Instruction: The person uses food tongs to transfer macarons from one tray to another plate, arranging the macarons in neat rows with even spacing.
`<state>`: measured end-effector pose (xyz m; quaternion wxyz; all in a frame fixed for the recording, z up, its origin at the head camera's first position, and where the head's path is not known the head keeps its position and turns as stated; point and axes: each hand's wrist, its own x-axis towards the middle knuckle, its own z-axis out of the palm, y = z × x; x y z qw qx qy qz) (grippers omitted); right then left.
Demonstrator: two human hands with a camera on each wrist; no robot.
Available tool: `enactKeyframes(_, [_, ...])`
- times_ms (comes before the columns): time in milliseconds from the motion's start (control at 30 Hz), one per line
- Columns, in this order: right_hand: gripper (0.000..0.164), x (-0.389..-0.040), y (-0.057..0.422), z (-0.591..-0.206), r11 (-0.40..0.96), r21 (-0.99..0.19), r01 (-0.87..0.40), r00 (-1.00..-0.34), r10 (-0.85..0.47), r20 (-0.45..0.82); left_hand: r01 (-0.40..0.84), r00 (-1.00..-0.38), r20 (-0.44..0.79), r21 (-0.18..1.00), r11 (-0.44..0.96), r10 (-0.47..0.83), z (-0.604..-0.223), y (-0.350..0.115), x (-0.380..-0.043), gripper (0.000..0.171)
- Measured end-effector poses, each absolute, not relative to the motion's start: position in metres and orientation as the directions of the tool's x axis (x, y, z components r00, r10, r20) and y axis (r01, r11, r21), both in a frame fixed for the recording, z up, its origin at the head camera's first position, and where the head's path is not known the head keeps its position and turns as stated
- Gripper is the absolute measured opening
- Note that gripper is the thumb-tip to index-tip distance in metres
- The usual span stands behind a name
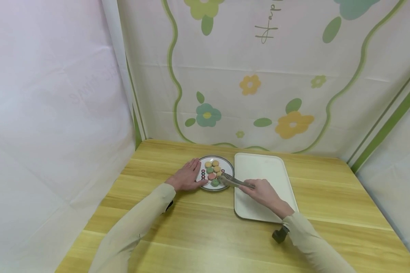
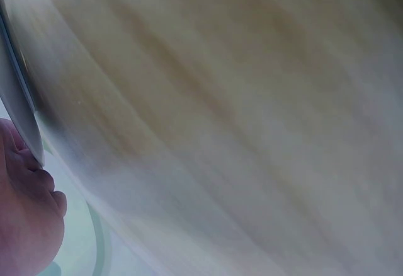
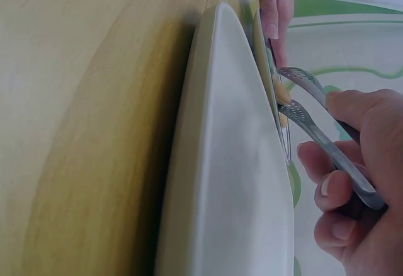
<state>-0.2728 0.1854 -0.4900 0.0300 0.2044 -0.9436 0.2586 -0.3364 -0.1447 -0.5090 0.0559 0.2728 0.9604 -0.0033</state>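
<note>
At the back of the table, a round white plate (image 1: 202, 184) with a dark rim and printed marks holds several macarons (image 1: 210, 170) in yellow, green and pink. My left hand (image 1: 188, 176) grips the plate's left edge, its thumb over the near rim and its fingers along the far side. A pair of metal tongs (image 1: 238, 182) with perforated tips is held in my right hand (image 1: 264, 192). In the right wrist view the tips (image 3: 293, 109) stand apart around a yellow macaron (image 3: 283, 92) at the plate's right side. The right forearm passes above the tray.
A white rectangular tray (image 1: 259, 167) lies just right of the plate. The wooden table (image 1: 205, 235) stretches toward the front and both sides. A fabric wall with printed flowers (image 1: 249, 84) rises behind the table, and white fabric (image 1: 54, 132) hangs on the left.
</note>
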Motion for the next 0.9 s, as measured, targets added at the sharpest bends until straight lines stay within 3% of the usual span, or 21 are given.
enactKeyframes(567, [0.031, -0.257, 0.21, -0.486, 0.816, -0.452, -0.36, -0.93, -0.277, 0.24, 0.514, -0.85, -0.122, 0.024, 0.857, 0.513, -0.508, -0.145, -0.336, 0.1])
enactKeyframes(900, [0.034, -0.253, 0.23, -0.485, 0.813, -0.499, -0.299, -0.944, -0.175, 0.28, 0.5, -0.856, -0.127, 0.044, 0.865, 0.502, -0.511, -0.145, -0.337, 0.101])
